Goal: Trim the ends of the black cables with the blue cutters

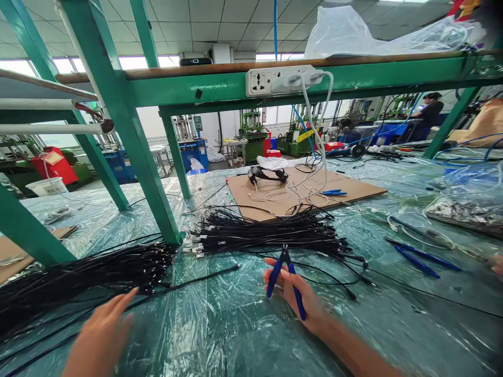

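My right hand (298, 301) closes around blue-handled side cutters (285, 267), keeping them near the black cable bundles (118, 272); my open left hand (100, 335) holds nothing, lower left.

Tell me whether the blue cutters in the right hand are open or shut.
Open, it seems: the cutters spread their blue handles in a V across the right hand; the grip is too small to tell.

Blurred left hand (100, 335), its wrist cut off by the view's bottom edge
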A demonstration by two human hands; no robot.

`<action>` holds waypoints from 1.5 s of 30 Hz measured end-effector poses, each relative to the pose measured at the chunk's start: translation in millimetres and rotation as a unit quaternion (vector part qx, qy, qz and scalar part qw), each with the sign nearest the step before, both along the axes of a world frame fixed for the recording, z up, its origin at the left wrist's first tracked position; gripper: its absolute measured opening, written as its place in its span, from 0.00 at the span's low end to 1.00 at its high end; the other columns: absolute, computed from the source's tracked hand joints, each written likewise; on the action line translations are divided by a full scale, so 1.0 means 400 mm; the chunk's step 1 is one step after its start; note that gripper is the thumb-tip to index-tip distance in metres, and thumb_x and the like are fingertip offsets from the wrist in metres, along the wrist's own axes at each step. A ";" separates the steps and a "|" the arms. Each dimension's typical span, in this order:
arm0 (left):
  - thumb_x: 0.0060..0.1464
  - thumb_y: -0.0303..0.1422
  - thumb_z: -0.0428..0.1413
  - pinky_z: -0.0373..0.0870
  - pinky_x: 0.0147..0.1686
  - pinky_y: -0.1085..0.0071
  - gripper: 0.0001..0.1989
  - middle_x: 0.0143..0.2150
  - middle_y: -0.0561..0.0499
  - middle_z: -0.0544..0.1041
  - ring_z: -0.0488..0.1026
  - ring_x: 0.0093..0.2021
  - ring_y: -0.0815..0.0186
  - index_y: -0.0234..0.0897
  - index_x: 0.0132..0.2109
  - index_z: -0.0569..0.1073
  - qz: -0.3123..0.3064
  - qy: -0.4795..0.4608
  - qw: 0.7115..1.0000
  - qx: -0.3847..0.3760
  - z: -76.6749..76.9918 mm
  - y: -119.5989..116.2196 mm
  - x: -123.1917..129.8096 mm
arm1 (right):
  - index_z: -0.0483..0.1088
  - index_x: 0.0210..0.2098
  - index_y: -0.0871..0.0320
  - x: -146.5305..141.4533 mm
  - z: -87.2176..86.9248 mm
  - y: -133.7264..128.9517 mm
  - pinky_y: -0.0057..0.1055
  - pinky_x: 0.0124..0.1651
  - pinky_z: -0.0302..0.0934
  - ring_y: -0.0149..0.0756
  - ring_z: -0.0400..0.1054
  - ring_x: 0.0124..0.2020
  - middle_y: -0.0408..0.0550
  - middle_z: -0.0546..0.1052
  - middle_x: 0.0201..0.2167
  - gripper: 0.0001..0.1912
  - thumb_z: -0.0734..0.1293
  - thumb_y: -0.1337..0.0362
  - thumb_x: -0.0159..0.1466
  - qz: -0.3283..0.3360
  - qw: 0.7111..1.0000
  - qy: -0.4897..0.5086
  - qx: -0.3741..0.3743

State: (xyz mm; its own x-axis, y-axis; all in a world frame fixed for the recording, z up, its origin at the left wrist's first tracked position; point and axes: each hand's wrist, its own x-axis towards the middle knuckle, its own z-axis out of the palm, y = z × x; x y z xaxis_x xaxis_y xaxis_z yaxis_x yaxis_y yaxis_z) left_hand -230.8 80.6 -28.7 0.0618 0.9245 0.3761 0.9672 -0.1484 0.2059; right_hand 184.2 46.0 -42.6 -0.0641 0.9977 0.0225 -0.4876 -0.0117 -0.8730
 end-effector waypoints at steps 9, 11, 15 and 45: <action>0.62 0.30 0.55 0.71 0.50 0.55 0.10 0.50 0.45 0.76 0.73 0.50 0.58 0.34 0.49 0.74 -0.201 -0.057 0.973 -0.101 -0.017 0.097 0.524 | 0.68 0.48 0.60 0.007 -0.002 -0.006 0.44 0.50 0.62 0.38 0.71 0.43 0.49 0.76 0.41 0.24 0.62 0.46 0.65 -0.036 0.993 -0.116 0.000; 0.61 0.32 0.56 0.71 0.49 0.54 0.09 0.48 0.46 0.76 0.73 0.49 0.58 0.33 0.46 0.74 -0.201 -0.081 0.970 -0.111 -0.019 0.118 0.552 | 0.68 0.49 0.60 0.008 0.002 -0.005 0.45 0.51 0.62 0.39 0.71 0.44 0.50 0.76 0.42 0.26 0.62 0.45 0.64 -0.028 0.991 -0.131 -0.013; 0.61 0.34 0.56 0.69 0.50 0.53 0.08 0.47 0.46 0.75 0.72 0.49 0.58 0.34 0.44 0.74 -0.186 -0.161 0.961 -0.123 -0.014 0.127 0.559 | 0.70 0.51 0.58 0.000 0.016 -0.007 0.47 0.54 0.60 0.44 0.71 0.47 0.54 0.78 0.44 0.32 0.67 0.41 0.57 -0.017 0.986 -0.165 -0.037; 0.49 0.47 0.64 0.45 0.18 0.79 0.21 0.18 0.56 0.68 0.53 0.16 0.79 0.32 0.40 0.79 -0.103 -0.705 0.568 -0.413 0.078 -0.151 0.478 | 0.73 0.45 0.48 -0.009 0.064 -0.079 0.31 0.34 0.69 0.37 0.74 0.34 0.44 0.79 0.35 0.18 0.72 0.55 0.55 -0.182 0.719 -0.589 0.322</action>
State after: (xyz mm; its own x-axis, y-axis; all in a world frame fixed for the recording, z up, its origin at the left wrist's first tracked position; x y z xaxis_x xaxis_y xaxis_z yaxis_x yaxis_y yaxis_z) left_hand -39.4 20.3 2.3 0.3762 0.8494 -0.3701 -0.2652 0.4814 0.8354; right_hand 180.5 14.5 -17.1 -0.1541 0.7596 0.6318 0.7253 0.5213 -0.4497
